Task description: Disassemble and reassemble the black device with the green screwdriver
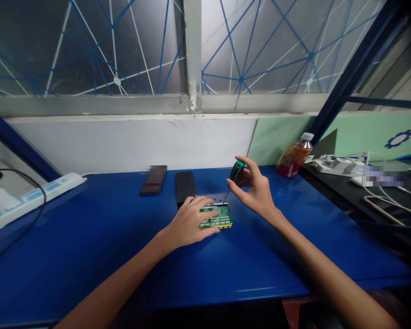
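A green circuit board (224,214) with a yellow strip along its near edge lies on the blue table. My left hand (188,221) grips it from the left, fingers across its top and thumb at the near edge, hiding its left part. In my right hand (255,189) is a screwdriver (238,170) with a green and black handle, pinched between thumb and fingers. Its thin shaft slants down to the far edge of the board; whether the tip sits in a screw is too small to tell. Just beyond the board lie several tiny dark pieces, perhaps screws.
Behind my left hand lies a black case (185,185), with a dark phone-like slab (154,180) to its left. A drink bottle (296,155) stands at the back right. A white power strip (37,201) runs along the left; cables (385,205) lie on the right-hand surface.
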`<state>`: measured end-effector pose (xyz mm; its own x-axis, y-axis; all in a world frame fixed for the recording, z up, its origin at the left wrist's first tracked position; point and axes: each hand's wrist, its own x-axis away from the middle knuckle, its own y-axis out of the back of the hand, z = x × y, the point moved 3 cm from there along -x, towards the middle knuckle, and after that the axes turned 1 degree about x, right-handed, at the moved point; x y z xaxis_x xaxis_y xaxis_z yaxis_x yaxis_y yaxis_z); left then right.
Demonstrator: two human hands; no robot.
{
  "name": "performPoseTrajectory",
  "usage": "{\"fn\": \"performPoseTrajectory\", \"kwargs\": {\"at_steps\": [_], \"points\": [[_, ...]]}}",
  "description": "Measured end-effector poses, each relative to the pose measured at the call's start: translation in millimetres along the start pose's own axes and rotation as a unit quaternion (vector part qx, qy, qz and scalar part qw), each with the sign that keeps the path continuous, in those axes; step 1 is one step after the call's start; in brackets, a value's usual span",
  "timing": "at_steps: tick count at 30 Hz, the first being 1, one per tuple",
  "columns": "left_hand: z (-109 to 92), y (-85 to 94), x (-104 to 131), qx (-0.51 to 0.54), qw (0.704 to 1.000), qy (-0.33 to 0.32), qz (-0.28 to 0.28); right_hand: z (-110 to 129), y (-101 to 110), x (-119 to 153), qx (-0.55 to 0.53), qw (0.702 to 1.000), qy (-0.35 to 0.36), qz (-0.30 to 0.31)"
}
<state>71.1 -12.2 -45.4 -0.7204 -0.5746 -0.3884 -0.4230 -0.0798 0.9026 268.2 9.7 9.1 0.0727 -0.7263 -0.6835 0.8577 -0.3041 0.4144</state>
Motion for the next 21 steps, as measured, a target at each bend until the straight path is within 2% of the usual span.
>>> {"fn": "performPoseTrajectory", "kwargs": {"at_steps": [21], "points": [[-0.3,-2.9,0.0,0.034,0.999,0.001,0.011,1.1,-1.8,2.3,0.002,1.000,0.006,0.014]]}}
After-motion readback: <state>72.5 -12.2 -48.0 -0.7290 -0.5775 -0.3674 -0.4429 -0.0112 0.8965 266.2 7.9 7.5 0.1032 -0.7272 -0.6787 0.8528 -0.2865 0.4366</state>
